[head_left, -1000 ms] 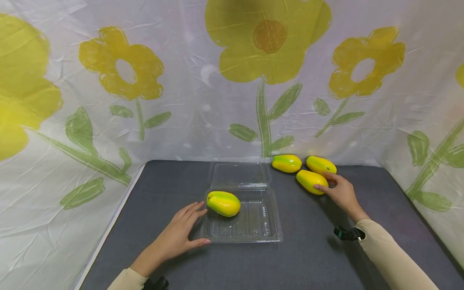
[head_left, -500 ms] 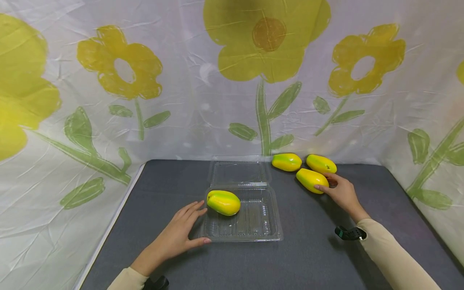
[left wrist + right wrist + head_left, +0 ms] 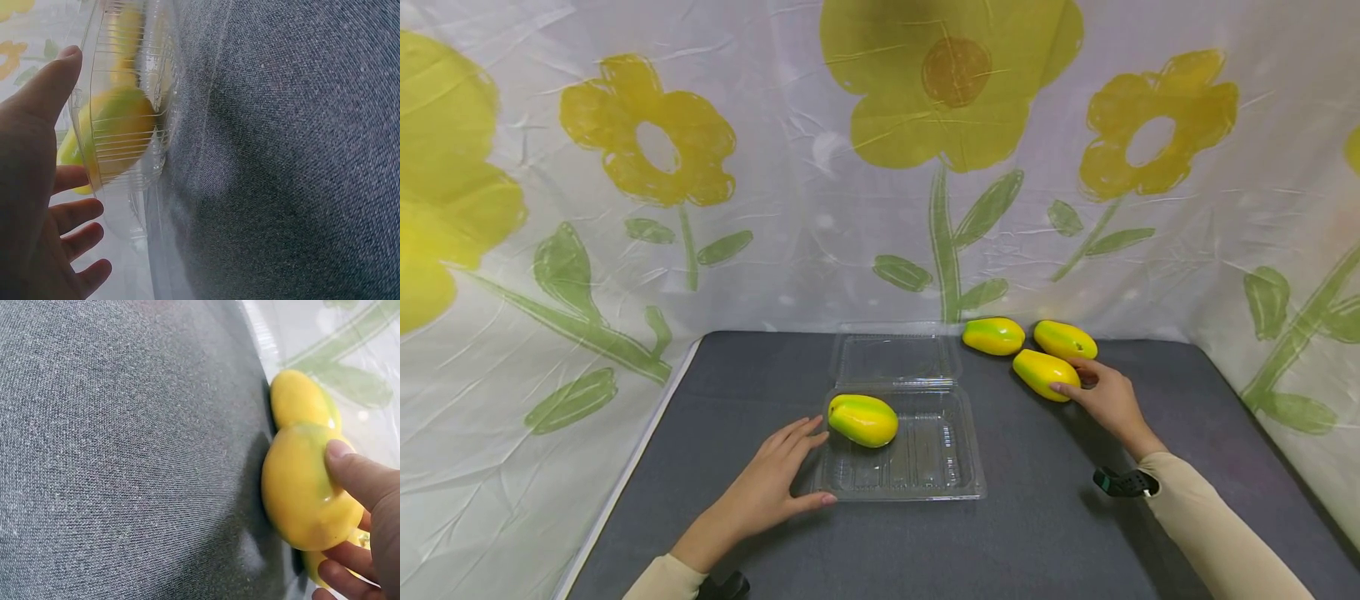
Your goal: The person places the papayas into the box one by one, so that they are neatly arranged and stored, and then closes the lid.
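A clear plastic clamshell box (image 3: 925,487) lies with its lid folded back, and a yellow-green papaya (image 3: 862,421) rests in its left part. At the box's left rim is my left hand (image 3: 767,479), fingers spread and thumb by the front corner. The left wrist view shows those fingertips (image 3: 85,215) right at the clear wall. To the right, my right hand (image 3: 1108,402) holds the nearest of three papayas, its thumb on one side of that papaya (image 3: 1041,375) and its fingers at the far side. In the right wrist view this papaya (image 3: 306,487) sits low on the cloth.
Two more papayas lie behind the held one, a left papaya (image 3: 993,337) beside the lid (image 3: 895,358) and a right papaya (image 3: 1064,340). A flower-printed curtain (image 3: 805,208) rises along the back edge of the dark grey table (image 3: 1000,550).
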### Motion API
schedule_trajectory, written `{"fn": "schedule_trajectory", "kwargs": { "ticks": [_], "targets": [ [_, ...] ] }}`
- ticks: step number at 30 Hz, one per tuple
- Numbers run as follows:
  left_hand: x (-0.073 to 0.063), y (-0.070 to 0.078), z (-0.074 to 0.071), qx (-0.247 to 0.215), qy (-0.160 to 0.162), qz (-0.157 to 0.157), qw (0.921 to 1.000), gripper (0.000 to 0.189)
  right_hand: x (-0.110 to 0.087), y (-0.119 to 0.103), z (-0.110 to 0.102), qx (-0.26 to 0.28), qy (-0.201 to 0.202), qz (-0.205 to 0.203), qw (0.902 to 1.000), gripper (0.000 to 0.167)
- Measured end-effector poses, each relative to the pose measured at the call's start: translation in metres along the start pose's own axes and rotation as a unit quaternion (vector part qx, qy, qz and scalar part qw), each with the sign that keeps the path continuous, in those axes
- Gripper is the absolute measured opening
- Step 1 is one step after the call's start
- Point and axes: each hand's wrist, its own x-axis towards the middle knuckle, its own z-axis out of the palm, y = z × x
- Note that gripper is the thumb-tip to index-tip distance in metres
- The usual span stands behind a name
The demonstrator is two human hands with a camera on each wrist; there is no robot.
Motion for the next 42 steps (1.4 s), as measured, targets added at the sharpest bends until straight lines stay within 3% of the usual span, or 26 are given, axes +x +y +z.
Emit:
{"fn": "schedule_trajectory", "kwargs": {
  "ticks": [42],
  "targets": [
    [0.000, -0.001, 0.001, -0.005, -0.010, -0.007, 0.9999, 0.089, -0.002, -0.015, -0.004, 0.000, 0.006, -0.003, 1.0000, 0.076]
  ]
}}
